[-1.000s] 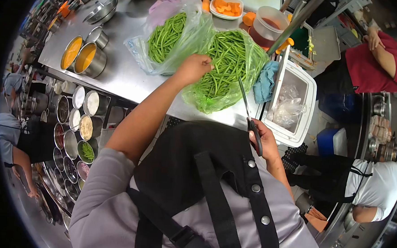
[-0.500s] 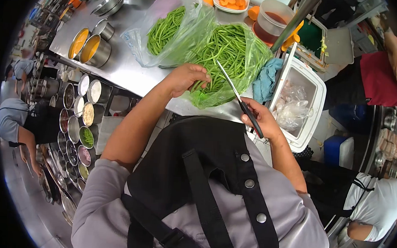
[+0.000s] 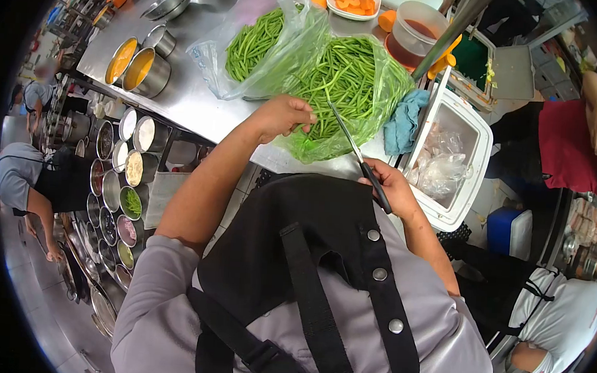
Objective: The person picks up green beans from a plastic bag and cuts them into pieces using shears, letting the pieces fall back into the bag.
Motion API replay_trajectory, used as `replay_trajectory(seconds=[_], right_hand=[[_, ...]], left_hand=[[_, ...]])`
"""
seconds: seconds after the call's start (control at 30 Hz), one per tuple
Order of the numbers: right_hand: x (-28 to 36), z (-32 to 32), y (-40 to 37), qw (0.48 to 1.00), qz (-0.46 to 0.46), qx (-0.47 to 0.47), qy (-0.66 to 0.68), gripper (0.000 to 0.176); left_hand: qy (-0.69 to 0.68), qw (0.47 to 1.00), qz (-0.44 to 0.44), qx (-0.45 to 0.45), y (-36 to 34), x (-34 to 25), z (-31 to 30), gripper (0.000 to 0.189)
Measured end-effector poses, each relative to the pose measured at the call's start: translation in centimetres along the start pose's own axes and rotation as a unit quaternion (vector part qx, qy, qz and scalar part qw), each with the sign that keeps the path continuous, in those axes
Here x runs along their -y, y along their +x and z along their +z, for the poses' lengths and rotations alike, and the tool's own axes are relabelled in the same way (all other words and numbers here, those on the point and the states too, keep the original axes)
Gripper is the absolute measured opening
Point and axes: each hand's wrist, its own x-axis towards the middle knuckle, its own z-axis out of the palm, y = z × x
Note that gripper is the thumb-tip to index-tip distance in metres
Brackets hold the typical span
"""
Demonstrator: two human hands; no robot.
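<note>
In my right hand [image 3: 394, 186] is a knife [image 3: 344, 126] by its black handle, its blade pointing up and left over the beans. My left hand [image 3: 285, 118] is closed at the near left edge of the bean pile, fingertips pinched; what they hold is too small to name. Green beans [image 3: 345, 71] fill an open green-tinted plastic bag [image 3: 393, 63] on the steel counter [image 3: 187, 113]. Left of it, a second clear bag [image 3: 216, 81] holds more green beans [image 3: 255, 46].
Two pots of orange liquid [image 3: 146, 72] stand at the left. A teal cloth [image 3: 403, 121] lies beside an open white cooler [image 3: 479, 155]. Behind are a tub [image 3: 418, 31] and a tray of orange pieces [image 3: 353, 12]. Coworkers stand left [image 3: 22, 179] and right [image 3: 577, 147].
The view has shifted slightly. The knife has tilted a little more upright in my right hand. My left hand stays pinched at the beans.
</note>
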Motion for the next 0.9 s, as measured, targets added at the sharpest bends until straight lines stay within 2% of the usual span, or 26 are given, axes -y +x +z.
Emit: replay_trajectory(seconds=[0.13,0.2,0.27,0.4,0.47,0.5,0.53,0.57,0.6,0.63,0.67,0.7,0.73,0.77,0.83,0.87,0.9], right_hand=[[-1.5,0.2,0.2,0.999,-0.013,-0.007,0.053,0.037],[-1.4,0.0,0.1,0.995,0.018,0.005,0.096,0.035],[-1.1,-0.1,0.2,0.995,0.001,0.002,0.1,0.036],[0.3,-0.5,0.4,0.995,-0.034,0.038,0.085,0.043],[2.5,-0.5,0.1,0.995,-0.03,0.054,0.083,0.045],[3.2,-0.5,0.1,0.994,-0.026,0.069,0.081,0.047],[3.0,-0.6,0.2,0.994,-0.029,0.069,0.081,0.047],[2.6,-0.7,0.5,0.991,-0.048,0.052,0.115,0.052],[2.2,-0.7,0.7,0.986,-0.068,0.035,0.15,0.057],[1.9,-1.1,0.7,0.986,-0.069,0.035,0.15,0.057],[1.5,-1.7,0.5,0.996,-0.058,0.012,0.07,0.062],[1.4,-2.0,0.5,0.999,-0.047,-0.011,-0.012,0.068],[1.9,-1.7,-0.1,0.995,-0.04,0.012,0.09,0.076],[1.7,-1.5,-0.2,0.995,-0.04,0.016,0.091,0.076],[1.4,-1.3,-0.3,0.999,-0.047,-0.007,0.012,0.085],[0.9,-1.5,-0.1,0.998,-0.023,-0.01,-0.049,0.086],[0.9,-1.4,-0.1,0.998,-0.022,-0.012,-0.049,0.086]], left_hand=[[-0.009,1.0,0.001,-0.003,0.4,1.0,0.4,0.012],[-0.023,1.0,0.0,-0.013,0.4,1.0,0.6,0.011],[-0.088,0.995,0.023,-0.046,0.4,0.9,1.0,0.013],[-0.112,0.989,0.08,-0.06,0.7,0.3,1.9,0.018],[0.126,0.989,0.081,0.007,0.7,0.1,2.4,0.021],[0.127,0.989,0.082,0.006,0.6,-0.4,2.7,0.021],[0.191,0.978,0.085,0.001,0.3,-1.2,3.0,0.019],[0.254,0.963,0.087,-0.006,0.1,-1.7,3.0,0.018],[0.255,0.963,0.088,-0.007,0.5,-1.5,2.9,0.018],[0.074,0.99,0.103,-0.058,1.0,-1.1,2.8,0.017],[-0.111,0.982,0.113,-0.106,1.4,-0.7,2.6,0.017],[-0.111,0.982,0.113,-0.107,1.5,-0.9,2.3,0.017],[-0.238,0.961,0.101,-0.1,1.5,-1.1,1.9,0.017],[-0.361,0.924,0.087,-0.092,1.4,-1.1,1.5,0.017],[-0.379,0.914,0.087,-0.117,1.4,-1.2,1.5,0.017],[-0.396,0.904,0.087,-0.137,1.5,-1.2,1.7,0.018],[-0.396,0.904,0.086,-0.135,1.6,-1.2,2.0,0.018]])
